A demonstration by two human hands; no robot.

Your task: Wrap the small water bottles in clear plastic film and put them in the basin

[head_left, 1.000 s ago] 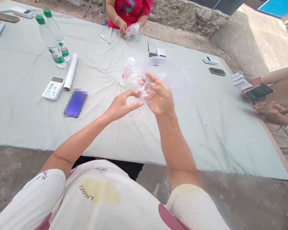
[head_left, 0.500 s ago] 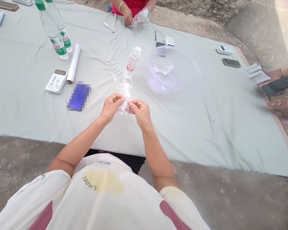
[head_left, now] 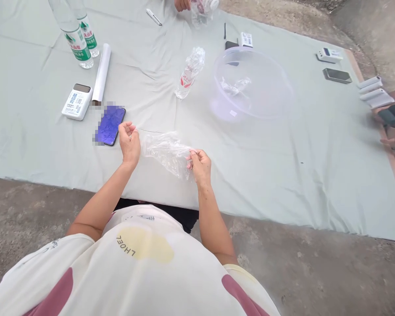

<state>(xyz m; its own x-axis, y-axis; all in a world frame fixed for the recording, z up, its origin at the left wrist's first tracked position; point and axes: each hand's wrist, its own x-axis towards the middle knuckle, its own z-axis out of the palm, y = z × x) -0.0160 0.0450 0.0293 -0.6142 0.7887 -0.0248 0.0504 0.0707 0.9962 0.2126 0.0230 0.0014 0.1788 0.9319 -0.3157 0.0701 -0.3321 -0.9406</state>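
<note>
A crumpled sheet of clear plastic film (head_left: 167, 151) stretches between my hands, low over the near part of the table. My right hand (head_left: 200, 166) pinches its right end between thumb and fingers. At the film's left edge, my left hand (head_left: 130, 142) is closed with fingers curled; the film seems to run into its grip. Just beyond stands a clear bottle with a red-and-white label (head_left: 187, 79), its top covered in crinkled film. A phone with a purple screen (head_left: 111, 126) lies right beside my left hand, partly blurred out.
Two green-labelled water bottles (head_left: 77, 46), a white roll (head_left: 102, 72) and a white device (head_left: 77, 102) are at left. A translucent basin (head_left: 266, 115) holding crumpled film stands right of centre. Across the table, another person's hand (head_left: 182, 4) is near a bottle; a box cutter (head_left: 154, 17) lies nearby.
My hands have moved apart, the left one leftward, and the bunched film between them has spread out. The film no longer lies against the red-labelled bottle's base. The view has shifted slightly.
</note>
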